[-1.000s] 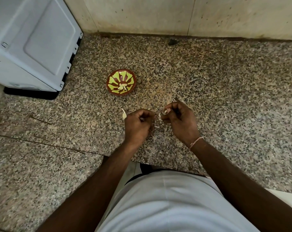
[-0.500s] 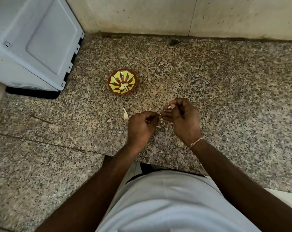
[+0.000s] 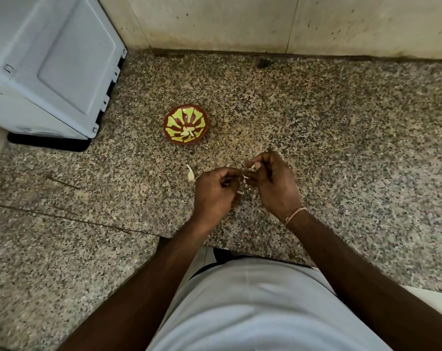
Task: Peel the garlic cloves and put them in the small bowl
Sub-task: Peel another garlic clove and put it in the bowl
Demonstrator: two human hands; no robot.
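Speckled granite counter (image 3: 316,122) meets beige wall (image 3: 214,21); white appliance (image 3: 50,67) left.

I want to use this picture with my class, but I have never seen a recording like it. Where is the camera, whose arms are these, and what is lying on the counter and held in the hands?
No machine is at work here. The camera sits on a person's head and looks forward and down, so the two arms reaching in from below are that person's own. The left hand and the right hand meet over a speckled stone counter, their fingers curled round a garlic clove that they are peeling; bits of pale skin hang between them. Beyond the hands stands a small bowl, red and yellow, with a few peeled cloves inside. One loose clove lies on the counter by the left hand. A white appliance stands at the far left.
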